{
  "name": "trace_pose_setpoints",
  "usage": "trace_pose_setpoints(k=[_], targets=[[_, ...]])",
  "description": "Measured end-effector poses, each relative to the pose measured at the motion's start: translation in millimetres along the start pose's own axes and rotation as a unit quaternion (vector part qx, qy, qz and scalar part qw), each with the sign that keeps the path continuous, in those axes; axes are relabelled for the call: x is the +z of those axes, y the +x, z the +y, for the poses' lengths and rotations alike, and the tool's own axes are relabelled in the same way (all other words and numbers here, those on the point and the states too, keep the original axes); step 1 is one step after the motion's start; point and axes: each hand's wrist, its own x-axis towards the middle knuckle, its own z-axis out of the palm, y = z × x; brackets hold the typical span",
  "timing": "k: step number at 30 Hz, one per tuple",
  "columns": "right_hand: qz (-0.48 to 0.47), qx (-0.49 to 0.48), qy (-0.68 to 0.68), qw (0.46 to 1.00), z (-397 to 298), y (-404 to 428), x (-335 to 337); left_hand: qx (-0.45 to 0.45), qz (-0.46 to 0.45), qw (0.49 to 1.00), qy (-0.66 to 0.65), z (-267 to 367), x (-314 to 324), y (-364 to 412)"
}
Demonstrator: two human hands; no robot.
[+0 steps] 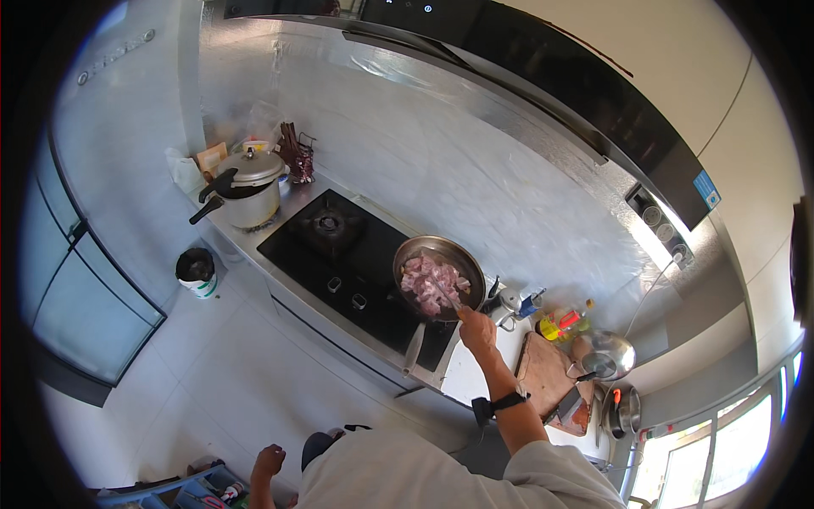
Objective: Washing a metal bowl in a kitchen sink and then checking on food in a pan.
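Note:
My right hand (477, 329) is closed around the handle of a metal cooking utensil (447, 294), probably a spatula. Its working end reaches into chunks of pale pink raw meat (427, 280) heaped in a round metal wok (472, 266). The wok stands on the right burner of a black glass gas hob (375, 254), its long handle (414, 348) pointing toward my body. A dark strap with a small device (483, 410) circles my right wrist. My left hand (270, 459) hangs low at my side, away from the counter, fingers loosely curled; no object shows in it.
A pressure cooker (251, 197) with its lid askew stands left of the hob. Right of the wok are a metal pot (505, 305), bottles (559, 323), a wooden cutting board (540, 369) with a cleaver (565, 405), and a metal bowl (620, 350). A bin (197, 270) stands on the floor.

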Motion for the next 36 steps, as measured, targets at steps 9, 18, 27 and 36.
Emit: trace_pose_setpoints(k=[9,18,27,36], targets=[[-0.042,0.069,0.026,0.996,-19,-37,-33,0.067,-0.012,0.998,0.007,6,6,2],[-0.039,0.108,0.031,0.993,12,-43,-7,0.059,-0.047,0.997,0.022,27,-3,21],[-0.072,0.087,0.038,0.993,4,-81,-74,0.072,-0.020,0.997,0.037,21,-1,11],[-0.008,0.086,0.119,0.989,8,-79,-53,0.116,-0.056,0.985,0.116,50,-16,12]])
